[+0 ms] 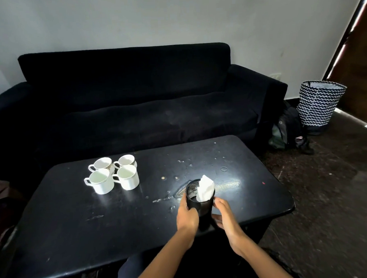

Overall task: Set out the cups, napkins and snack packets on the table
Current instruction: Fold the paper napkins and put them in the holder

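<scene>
step in hand: getting the napkin holder (199,204) parked on the surface (76,225). Looks to me like it's being set down or nudged into place, can't tell if the base is fully resting yet.

left hand (187,217): fingers wrapped round the left side of the holder, closed on it, thumb up near the rim.

right hand (224,216): cupped against the holder's right side, fingers looser and partly spread, touching the wall more than gripping, I'd say.

napkins (205,190): white wad poking out of the holder's top, leaning to the far right of the rim. Only loosely stuffed in, by the look of it.

cups (112,174): four white ones in a tight square, well to the left of the holder and further from the person. Handles all point left. That part of the job looks sorted.

snack packets: none visible anywhere, so that bit is still to come, I'd guess.

how to do it well: keep the holder upright with both palms low on the wall, so a tall thin cylinder doesn't tip. Lower it flat, let go one hand at a time.

watch out: there are wet-looking smears and droplets just beyond the holder. I'd set it down on the near side of them so the paper stays dry.

placement: leave a gap between holder and cups for the packets.
</scene>
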A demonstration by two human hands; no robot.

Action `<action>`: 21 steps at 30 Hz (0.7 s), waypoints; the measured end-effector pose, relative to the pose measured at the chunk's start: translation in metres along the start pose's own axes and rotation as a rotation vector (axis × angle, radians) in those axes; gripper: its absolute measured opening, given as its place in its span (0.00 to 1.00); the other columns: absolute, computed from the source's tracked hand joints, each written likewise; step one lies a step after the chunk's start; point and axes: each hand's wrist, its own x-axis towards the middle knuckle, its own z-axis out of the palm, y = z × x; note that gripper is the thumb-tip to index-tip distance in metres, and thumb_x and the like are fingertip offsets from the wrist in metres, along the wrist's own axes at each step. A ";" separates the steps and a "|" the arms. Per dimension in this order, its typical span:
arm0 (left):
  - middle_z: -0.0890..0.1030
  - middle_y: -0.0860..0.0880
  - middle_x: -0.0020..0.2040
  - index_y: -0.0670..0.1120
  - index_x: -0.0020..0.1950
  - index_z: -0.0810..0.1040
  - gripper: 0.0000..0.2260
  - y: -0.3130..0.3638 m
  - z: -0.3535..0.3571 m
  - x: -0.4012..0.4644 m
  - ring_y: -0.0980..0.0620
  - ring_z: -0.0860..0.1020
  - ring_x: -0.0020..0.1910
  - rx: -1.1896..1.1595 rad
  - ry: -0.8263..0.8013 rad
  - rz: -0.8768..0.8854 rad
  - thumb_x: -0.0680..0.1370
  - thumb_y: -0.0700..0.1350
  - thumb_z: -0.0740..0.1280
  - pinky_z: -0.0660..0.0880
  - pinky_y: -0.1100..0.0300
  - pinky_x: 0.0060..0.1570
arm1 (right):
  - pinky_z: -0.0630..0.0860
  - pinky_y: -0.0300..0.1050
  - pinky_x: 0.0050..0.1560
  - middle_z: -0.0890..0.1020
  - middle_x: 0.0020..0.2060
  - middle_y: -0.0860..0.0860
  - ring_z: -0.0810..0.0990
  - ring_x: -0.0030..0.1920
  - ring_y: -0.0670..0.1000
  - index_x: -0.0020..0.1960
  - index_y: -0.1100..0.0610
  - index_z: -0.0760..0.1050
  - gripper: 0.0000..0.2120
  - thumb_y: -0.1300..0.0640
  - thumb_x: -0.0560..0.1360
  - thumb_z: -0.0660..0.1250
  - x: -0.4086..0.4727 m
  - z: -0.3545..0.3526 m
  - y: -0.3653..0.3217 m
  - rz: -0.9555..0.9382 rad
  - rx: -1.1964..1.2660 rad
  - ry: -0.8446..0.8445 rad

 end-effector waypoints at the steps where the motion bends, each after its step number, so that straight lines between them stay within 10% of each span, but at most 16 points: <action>1: 0.77 0.46 0.64 0.52 0.74 0.64 0.33 0.002 -0.003 0.002 0.46 0.74 0.64 0.009 -0.014 0.013 0.72 0.28 0.54 0.68 0.50 0.68 | 0.68 0.41 0.51 0.73 0.58 0.45 0.73 0.61 0.53 0.61 0.48 0.67 0.11 0.51 0.81 0.52 -0.002 0.003 0.001 -0.002 -0.017 -0.013; 10: 0.71 0.49 0.70 0.51 0.78 0.54 0.35 0.011 -0.025 0.011 0.54 0.71 0.63 0.053 -0.045 0.031 0.74 0.28 0.56 0.66 0.64 0.62 | 0.65 0.43 0.63 0.71 0.64 0.50 0.71 0.64 0.49 0.63 0.50 0.65 0.12 0.55 0.79 0.59 -0.006 0.013 0.009 -0.020 -0.091 -0.096; 15: 0.72 0.47 0.69 0.50 0.74 0.64 0.28 0.001 -0.051 0.016 0.47 0.69 0.67 0.270 0.125 0.112 0.75 0.36 0.62 0.66 0.53 0.67 | 0.65 0.39 0.56 0.69 0.61 0.47 0.71 0.55 0.46 0.62 0.49 0.63 0.22 0.62 0.73 0.68 -0.001 0.015 0.014 -0.099 -0.233 0.015; 21: 0.71 0.50 0.69 0.51 0.70 0.68 0.23 -0.021 -0.108 0.028 0.47 0.67 0.68 0.673 0.330 0.210 0.74 0.42 0.65 0.69 0.52 0.63 | 0.65 0.45 0.67 0.63 0.69 0.51 0.66 0.68 0.52 0.71 0.55 0.57 0.38 0.62 0.67 0.72 0.010 0.022 0.010 -0.146 -0.426 0.063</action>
